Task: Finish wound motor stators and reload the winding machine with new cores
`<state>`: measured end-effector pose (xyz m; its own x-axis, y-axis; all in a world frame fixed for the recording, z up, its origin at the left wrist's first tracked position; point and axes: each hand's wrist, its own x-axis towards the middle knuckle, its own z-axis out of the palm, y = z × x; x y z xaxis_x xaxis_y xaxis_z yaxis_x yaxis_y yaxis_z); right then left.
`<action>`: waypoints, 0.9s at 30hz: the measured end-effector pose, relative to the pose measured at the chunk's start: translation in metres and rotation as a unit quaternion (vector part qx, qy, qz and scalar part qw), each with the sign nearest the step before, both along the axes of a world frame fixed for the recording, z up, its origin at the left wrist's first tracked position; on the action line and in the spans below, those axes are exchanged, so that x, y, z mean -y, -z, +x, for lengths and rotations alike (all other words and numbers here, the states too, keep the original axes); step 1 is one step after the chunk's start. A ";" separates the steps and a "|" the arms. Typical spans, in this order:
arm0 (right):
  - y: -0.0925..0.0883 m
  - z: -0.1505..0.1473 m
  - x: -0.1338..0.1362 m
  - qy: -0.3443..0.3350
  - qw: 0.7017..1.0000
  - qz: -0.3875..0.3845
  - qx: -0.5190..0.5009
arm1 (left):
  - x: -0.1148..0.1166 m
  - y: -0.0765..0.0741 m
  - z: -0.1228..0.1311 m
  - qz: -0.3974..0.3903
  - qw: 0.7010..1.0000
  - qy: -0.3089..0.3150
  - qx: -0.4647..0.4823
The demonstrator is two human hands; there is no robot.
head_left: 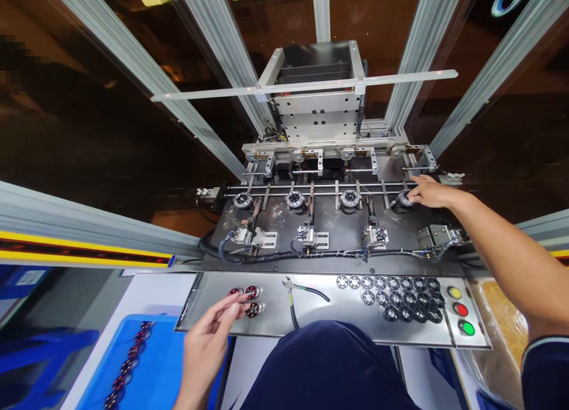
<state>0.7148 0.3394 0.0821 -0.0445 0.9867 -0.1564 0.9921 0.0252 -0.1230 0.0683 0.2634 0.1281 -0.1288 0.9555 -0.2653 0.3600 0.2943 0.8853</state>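
Observation:
My right hand (pixel 430 193) reaches to the rightmost fixture of the machine. Its fingertips are down on a round black-and-silver motor part (pixel 404 199) there, with one finger stretched past it. My left hand (pixel 216 330) is over the left end of the metal ledge (pixel 342 324), thumb and fingers pinched together. Right at those fingertips lie red-and-black round motor parts (pixel 253 309), one of them partly covered by the fingers. Whether the pinch holds anything is hidden. Similar round parts sit in the other fixtures, such as the part (pixel 350 199) in the third from left.
Cutting pliers (pixel 306 290) lie open on the ledge. Rows of black round parts (pixel 406 298) stand to their right, beside yellow, red and green buttons (pixel 461 308). A blue tray (pixel 153 362) holds a line of red-and-black parts. A yellow light-curtain bar (pixel 89 250) borders the left side.

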 end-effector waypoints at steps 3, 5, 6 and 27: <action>-0.008 -0.009 0.006 0.017 1.000 0.001 0.025 | 0.000 0.000 0.001 0.000 1.000 0.006 0.000; -0.015 -0.018 0.016 0.024 0.999 0.006 0.037 | 0.000 0.000 -0.002 -0.001 1.000 0.017 -0.003; -0.018 -0.023 0.023 0.026 0.999 0.008 0.042 | 0.000 0.001 -0.004 0.001 1.000 0.023 -0.004; -0.057 -0.107 0.027 -0.144 0.985 0.065 0.068 | 0.003 0.008 -0.011 0.024 0.998 0.049 -0.008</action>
<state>0.6076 0.3125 0.1395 -0.3124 0.9485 -0.0529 0.9487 0.3143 0.0332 0.0576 0.2606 0.1199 -0.0378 0.9752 -0.2182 0.3994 0.2149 0.8912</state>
